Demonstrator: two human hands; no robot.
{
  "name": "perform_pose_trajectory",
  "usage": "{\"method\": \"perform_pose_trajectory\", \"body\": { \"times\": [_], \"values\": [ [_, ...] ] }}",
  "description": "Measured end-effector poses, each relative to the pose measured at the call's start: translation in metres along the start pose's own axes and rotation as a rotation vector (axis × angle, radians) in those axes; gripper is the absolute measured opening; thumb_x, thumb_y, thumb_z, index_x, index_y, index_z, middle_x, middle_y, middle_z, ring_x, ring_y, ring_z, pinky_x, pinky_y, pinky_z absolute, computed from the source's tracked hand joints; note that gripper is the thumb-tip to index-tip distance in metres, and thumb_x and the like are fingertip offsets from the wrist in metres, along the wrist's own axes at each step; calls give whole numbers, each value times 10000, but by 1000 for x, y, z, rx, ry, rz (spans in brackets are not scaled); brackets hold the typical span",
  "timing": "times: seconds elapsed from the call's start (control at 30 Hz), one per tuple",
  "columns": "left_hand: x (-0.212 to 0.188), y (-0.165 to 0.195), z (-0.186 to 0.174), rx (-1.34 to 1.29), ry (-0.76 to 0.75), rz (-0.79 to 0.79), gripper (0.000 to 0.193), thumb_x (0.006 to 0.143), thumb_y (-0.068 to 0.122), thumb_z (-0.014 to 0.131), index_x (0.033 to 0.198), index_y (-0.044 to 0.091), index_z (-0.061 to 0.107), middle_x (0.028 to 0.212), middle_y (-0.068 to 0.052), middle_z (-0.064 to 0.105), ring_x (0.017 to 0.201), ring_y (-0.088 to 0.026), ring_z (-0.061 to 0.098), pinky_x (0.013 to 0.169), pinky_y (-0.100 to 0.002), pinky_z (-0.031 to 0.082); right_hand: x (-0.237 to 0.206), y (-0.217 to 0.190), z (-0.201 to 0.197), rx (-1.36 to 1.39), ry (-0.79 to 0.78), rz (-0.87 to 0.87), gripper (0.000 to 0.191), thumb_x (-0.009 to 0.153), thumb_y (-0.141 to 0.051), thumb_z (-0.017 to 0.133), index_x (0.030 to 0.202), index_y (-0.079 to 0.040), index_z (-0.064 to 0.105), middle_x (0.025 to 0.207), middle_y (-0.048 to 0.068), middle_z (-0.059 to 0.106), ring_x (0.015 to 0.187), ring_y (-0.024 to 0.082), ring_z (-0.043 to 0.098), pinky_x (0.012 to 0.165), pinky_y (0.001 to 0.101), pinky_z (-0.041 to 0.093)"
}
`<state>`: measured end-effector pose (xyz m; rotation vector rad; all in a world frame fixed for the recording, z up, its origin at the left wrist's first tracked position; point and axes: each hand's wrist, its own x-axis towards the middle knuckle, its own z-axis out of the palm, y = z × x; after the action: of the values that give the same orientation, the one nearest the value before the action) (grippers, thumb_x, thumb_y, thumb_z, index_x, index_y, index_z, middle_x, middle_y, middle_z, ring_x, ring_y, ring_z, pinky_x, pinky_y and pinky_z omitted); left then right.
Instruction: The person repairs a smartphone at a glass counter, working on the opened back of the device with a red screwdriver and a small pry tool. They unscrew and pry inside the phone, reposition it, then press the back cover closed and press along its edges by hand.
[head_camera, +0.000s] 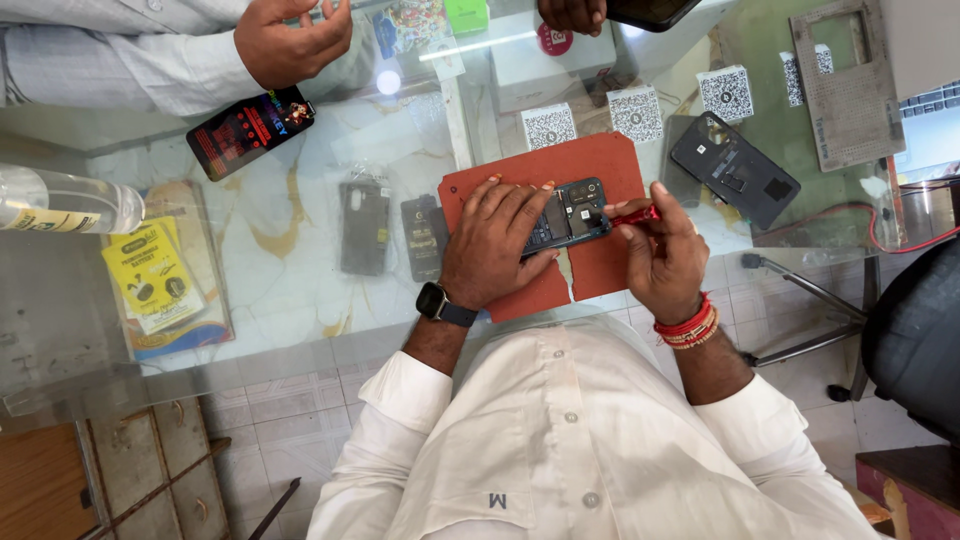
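Observation:
An opened phone (572, 215) with its back off and circuit board showing lies on a torn red mat (590, 165) on the glass counter. My left hand (495, 245) lies flat over the phone's left half and holds it down. My right hand (660, 250) pinches a red-handled screwdriver (632, 214), whose tip rests at the phone's right end. A black smartwatch sits on my left wrist and red thread bands on my right.
A dark phone back cover (735, 168) lies right of the mat. Two dark phone cases (365, 226) lie left of it. A plastic bottle (65, 203) and yellow packets (152, 275) sit far left. Another person's hand (292, 40) rests near a black packet (250, 128). A grey metal plate (850, 80) lies top right.

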<state>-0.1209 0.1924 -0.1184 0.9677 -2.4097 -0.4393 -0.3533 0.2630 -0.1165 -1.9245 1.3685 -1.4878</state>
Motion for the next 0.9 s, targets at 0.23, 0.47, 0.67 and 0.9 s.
{"method": "perform_pose_trajectory", "body": {
  "times": [0.23, 0.47, 0.67, 0.9],
  "values": [
    [0, 0, -1, -10, -8, -4, 813, 800, 352, 847, 1474, 53, 503, 1314, -122, 623, 1274, -312, 549, 1207, -535, 340, -2, -2, 11, 18, -50, -42, 600, 1022, 164, 598, 1542, -6, 352, 1155, 204, 706, 1100, 280, 755, 902, 341, 643],
    [-2, 0, -2, -17, 6, -11, 810, 799, 364, 848, 1470, 69, 502, 1325, -125, 616, 1281, -313, 546, 1207, -526, 343, 4, -4, 16, -24, -86, -89, 589, 1010, 163, 607, 1519, -10, 367, 1157, 210, 717, 1096, 287, 754, 898, 354, 649],
    [-2, -2, -1, -26, 3, -13, 825, 792, 362, 851, 1479, 71, 496, 1314, -117, 615, 1276, -307, 542, 1208, -532, 340, 8, -8, 14, -47, -107, -115, 545, 994, 155, 643, 1466, -6, 425, 1132, 203, 709, 1060, 284, 760, 881, 356, 650],
    [-3, -2, 0, -29, 8, -10, 833, 798, 366, 853, 1487, 74, 488, 1307, -111, 613, 1275, -299, 544, 1212, -534, 342, 13, -13, 14, -208, -94, -232, 556, 897, -4, 827, 1365, -29, 528, 1020, 149, 749, 853, 255, 742, 654, 334, 554]
  ]
}}
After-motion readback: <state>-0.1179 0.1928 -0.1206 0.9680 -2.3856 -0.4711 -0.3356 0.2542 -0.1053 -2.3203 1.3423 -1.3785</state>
